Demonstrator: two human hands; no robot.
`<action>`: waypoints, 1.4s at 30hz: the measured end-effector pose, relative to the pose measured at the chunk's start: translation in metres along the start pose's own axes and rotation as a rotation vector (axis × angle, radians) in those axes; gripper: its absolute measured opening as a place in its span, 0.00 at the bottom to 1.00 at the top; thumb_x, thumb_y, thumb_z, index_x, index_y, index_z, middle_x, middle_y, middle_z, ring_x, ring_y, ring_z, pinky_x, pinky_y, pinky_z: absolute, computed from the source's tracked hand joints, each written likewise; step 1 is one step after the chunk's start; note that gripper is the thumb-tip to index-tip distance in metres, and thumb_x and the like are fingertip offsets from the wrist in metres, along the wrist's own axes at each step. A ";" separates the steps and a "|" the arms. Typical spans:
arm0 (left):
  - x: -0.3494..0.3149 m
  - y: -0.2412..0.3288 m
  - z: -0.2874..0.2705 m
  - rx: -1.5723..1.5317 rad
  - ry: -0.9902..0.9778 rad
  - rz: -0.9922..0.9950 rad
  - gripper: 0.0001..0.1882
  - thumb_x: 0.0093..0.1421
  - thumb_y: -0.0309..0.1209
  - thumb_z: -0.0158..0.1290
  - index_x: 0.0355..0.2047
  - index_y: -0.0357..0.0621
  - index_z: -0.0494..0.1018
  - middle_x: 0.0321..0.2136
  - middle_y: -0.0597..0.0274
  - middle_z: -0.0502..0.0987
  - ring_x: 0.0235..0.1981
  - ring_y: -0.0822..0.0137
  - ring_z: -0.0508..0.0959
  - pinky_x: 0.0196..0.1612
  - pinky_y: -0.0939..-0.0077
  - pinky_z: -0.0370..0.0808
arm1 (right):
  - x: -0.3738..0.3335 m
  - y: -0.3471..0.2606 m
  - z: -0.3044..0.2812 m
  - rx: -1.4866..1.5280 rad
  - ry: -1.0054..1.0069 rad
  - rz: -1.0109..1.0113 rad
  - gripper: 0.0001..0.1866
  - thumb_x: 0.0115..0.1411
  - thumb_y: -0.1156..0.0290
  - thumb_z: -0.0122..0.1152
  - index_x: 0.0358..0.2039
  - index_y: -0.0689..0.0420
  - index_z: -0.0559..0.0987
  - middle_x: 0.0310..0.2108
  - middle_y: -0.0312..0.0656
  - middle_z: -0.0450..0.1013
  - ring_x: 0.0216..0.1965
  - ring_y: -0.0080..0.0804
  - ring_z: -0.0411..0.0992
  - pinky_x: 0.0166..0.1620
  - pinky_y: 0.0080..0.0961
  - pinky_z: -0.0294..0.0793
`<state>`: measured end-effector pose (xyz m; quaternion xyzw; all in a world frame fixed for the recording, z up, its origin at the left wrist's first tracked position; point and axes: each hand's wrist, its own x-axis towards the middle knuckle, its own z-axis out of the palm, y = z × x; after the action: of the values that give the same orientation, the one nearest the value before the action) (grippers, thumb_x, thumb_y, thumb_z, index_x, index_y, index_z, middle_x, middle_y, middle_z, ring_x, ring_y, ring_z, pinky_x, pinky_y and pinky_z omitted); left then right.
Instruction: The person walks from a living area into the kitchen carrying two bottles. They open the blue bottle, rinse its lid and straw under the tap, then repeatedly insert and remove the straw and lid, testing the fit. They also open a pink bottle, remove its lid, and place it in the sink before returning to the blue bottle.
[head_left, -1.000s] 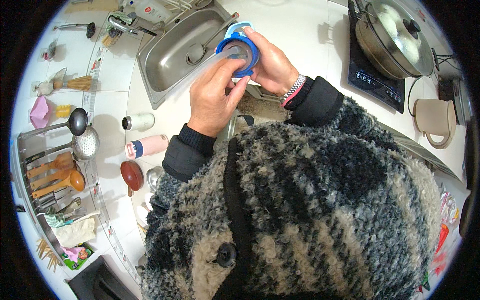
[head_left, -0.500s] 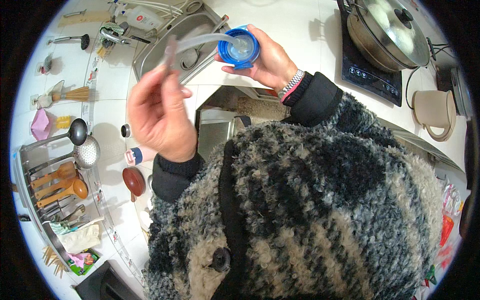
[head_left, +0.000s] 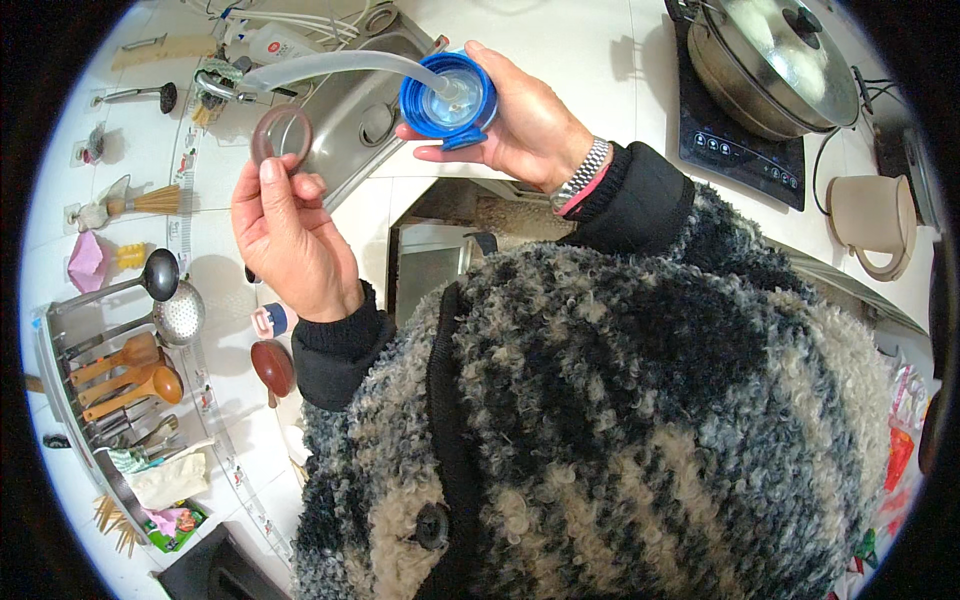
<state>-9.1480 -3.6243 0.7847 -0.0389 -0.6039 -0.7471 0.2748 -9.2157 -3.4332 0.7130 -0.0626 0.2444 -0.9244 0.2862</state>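
My left hand (head_left: pixel 296 235) pinches a brownish ring (head_left: pixel 263 133), like a rubber seal, upright between thumb and fingers. My right hand (head_left: pixel 535 125) grips a round blue lid (head_left: pixel 408 104) by its far side, its hollow inside turned up. Over the sink, a whitish translucent arc (head_left: pixel 340 64) that looks like running water bends from beside the tap (head_left: pixel 222 90) into the lid. Clear liquid glistens inside the lid. The ring is apart from both the lid and the arc.
Behind the hands lies a steel sink (head_left: pixel 345 165). At the right, a lidded pan (head_left: pixel 745 85) sits on a black induction cooker (head_left: pixel 735 150), with a beige pot (head_left: pixel 870 215) beside it. Ladles and wooden spoons fill a rack (head_left: pixel 60 350) on the left.
My left hand has moved left and slightly down, bringing the ring clearly into sight. My right hand and the blue lid have shifted a little left. More of the arc shows.
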 end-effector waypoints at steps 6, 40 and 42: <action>0.001 -0.005 0.000 -0.105 -0.025 -0.231 0.08 0.68 0.27 0.52 0.45 0.37 0.72 0.34 0.57 0.78 0.26 0.76 0.71 0.33 0.80 0.71 | -0.003 -0.005 0.005 -0.006 -0.009 -0.012 0.31 0.73 0.46 0.30 0.57 0.61 0.67 0.51 0.55 0.73 0.48 0.51 0.77 0.48 0.47 0.83; -0.005 -0.002 0.013 -0.091 -0.154 -0.295 0.10 0.68 0.27 0.51 0.47 0.36 0.72 0.33 0.55 0.79 0.23 0.74 0.72 0.29 0.79 0.71 | 0.000 -0.010 -0.001 0.070 -0.073 0.085 0.30 0.73 0.47 0.30 0.54 0.61 0.69 0.47 0.53 0.75 0.48 0.52 0.77 0.47 0.48 0.83; -0.005 -0.003 0.015 -0.087 -0.163 -0.290 0.10 0.68 0.27 0.51 0.47 0.36 0.72 0.34 0.55 0.79 0.23 0.74 0.73 0.29 0.79 0.72 | 0.000 -0.012 -0.002 0.094 -0.068 0.092 0.30 0.73 0.47 0.31 0.54 0.61 0.69 0.47 0.52 0.75 0.48 0.52 0.77 0.46 0.48 0.83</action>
<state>-9.1491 -3.6085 0.7843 -0.0237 -0.5907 -0.7987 0.1121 -9.2221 -3.4234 0.7171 -0.0689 0.1935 -0.9181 0.3389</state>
